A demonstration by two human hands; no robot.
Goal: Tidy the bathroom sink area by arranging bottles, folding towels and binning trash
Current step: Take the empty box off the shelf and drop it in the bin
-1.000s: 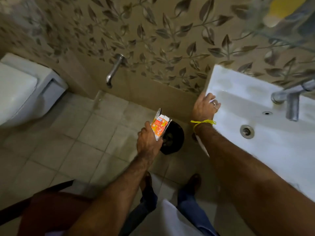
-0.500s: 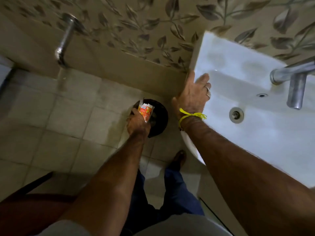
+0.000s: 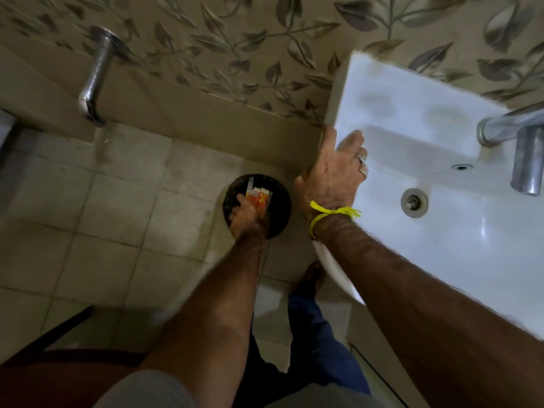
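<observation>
Single head-worn view, wide-angle, looking steeply down from standing height. Landmark: sink [image 3: 441,119], at right of frame, seen from above and close. Leaf-patterned wall [image 3: 235,39] runs along the top behind the sink; tiled floor [image 3: 88,216] lies left of and below it, farther off. No second view.

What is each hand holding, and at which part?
The left hand grips the orange carton by its lower end, over the black bin. The right hand only rests on the sink edge.

Two hands [image 3: 332,175], one carton [image 3: 258,198], one bin [image 3: 279,207], one sink [image 3: 441,245], two taps [image 3: 527,160].
</observation>
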